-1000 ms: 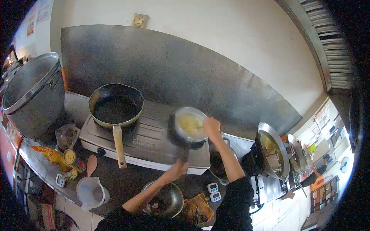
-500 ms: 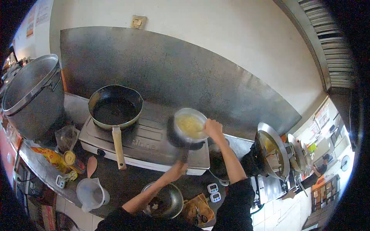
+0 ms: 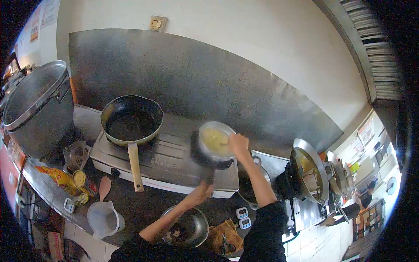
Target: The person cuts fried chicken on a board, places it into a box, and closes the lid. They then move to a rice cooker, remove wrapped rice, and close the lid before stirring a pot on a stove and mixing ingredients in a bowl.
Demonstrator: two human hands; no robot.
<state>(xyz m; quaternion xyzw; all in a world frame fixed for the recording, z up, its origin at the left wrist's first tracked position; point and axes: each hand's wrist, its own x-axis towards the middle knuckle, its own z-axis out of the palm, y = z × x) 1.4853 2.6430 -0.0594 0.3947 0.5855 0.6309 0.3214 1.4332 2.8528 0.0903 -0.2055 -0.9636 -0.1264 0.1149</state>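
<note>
Saucepan point(image 3: 224, 127) and yellow food point(image 3: 212, 139) sat together over the right-hand burner of the stove point(image 3: 174, 158), the food lying within the pan's pale walls. The left hand point(image 3: 202, 194) was closed around the saucepan's dark handle point(image 3: 208, 176), its fingers wrapped and the thumb side uppermost. The right hand point(image 3: 238, 144) was curled into a loose fist above the pan's near-right rim, gripping what seemed to be a thin utensil point(image 3: 224, 143) that reached into the food; most of it was hidden by the hand and blurred, so its kind could not be told.

To the left on the same stove stood a black skillet point(image 3: 132, 124), well apart from both hands. A metal bowl point(image 3: 199, 228) rested on the counter below the left forearm.

Compared with half a second earlier, the right hand had shifted slightly leftward over the rim, and the food's surface looked differently heaped. The left hand's grip and the saucepan's place on the burner were much the same, as was the skillet's position
</note>
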